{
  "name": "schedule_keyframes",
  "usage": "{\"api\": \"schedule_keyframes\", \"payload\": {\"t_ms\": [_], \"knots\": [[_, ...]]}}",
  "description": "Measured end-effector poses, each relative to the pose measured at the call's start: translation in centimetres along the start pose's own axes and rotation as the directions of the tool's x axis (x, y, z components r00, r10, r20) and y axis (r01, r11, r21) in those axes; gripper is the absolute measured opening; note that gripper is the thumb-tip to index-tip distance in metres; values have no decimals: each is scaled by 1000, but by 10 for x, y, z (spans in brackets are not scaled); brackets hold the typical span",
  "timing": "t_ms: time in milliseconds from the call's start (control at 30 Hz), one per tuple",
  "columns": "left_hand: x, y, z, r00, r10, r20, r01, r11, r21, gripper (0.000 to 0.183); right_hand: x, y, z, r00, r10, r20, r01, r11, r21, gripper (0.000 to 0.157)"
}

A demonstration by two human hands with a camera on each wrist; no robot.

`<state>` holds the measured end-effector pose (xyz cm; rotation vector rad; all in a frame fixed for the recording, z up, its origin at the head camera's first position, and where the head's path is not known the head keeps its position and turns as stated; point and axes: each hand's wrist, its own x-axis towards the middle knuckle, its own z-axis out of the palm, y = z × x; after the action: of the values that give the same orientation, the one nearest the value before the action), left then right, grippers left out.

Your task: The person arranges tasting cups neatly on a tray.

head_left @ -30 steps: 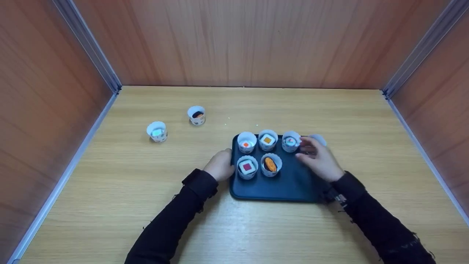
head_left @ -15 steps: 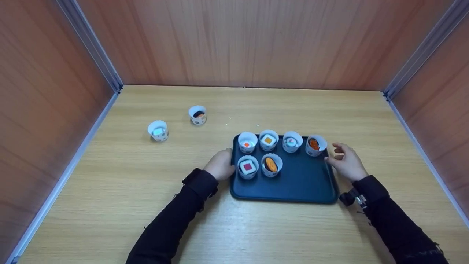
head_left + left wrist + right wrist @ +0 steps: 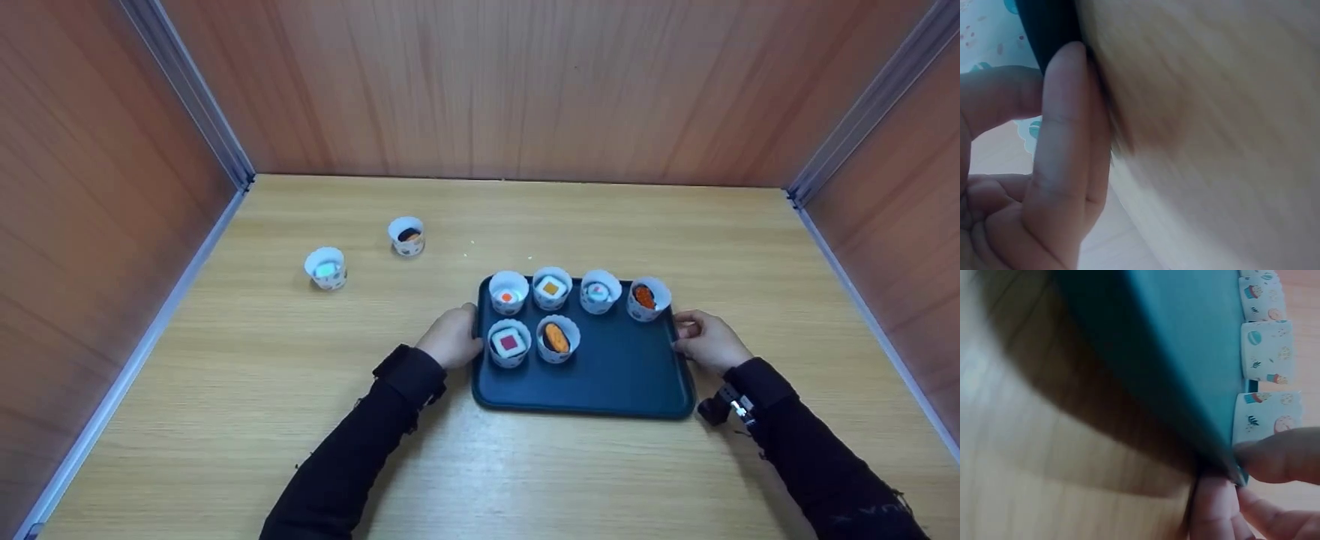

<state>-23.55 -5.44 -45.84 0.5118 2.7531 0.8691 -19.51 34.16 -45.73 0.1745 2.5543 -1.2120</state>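
A dark green tray (image 3: 622, 371) lies on the wooden table, bearing several patterned paper cups. Along its back edge stand a cup with an orange dot inside (image 3: 508, 292), one with a yellow-topped square piece (image 3: 552, 288), one with a pale round piece (image 3: 600, 291) and one with orange-red food (image 3: 649, 299). Before them are a cup with a red-centred square (image 3: 509, 343) and one with an orange oval piece (image 3: 558, 339). My left hand (image 3: 452, 337) grips the tray's left edge. At the right edge, my right hand (image 3: 709, 345) pinches the rim between thumb and fingers.
Off the tray, to the back left, stand a cup with a pale green piece (image 3: 326, 268) and a cup with dark and orange contents (image 3: 407, 236). Wooden panels (image 3: 480, 90) wall the table (image 3: 225, 375) at the back and both sides.
My right hand has let go of the cup with orange-red food at the tray's back right corner, moved right, and taken hold of the tray's right edge. The left hand has stayed put.
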Motion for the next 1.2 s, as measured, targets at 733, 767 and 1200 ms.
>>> {"api": "schedule_keyframes", "payload": {"t_ms": [733, 767, 1200], "knots": [[-9, -83, -86, 792, -174, -586, 158, 984, -79, 91, 3, 3, 0, 1000, -23, 13, 23, 999, -36, 56], [-9, -89, -90, 789, -203, -580, 187, 978, -89, 97, 3, 3, 0, 999, -29, 13, 30, 999, -36, 56], [-8, -133, -115, 801, -518, -301, 456, 853, -253, 105, 3, 6, 0, 999, -37, 8, 37, 998, -57, 56]]}}
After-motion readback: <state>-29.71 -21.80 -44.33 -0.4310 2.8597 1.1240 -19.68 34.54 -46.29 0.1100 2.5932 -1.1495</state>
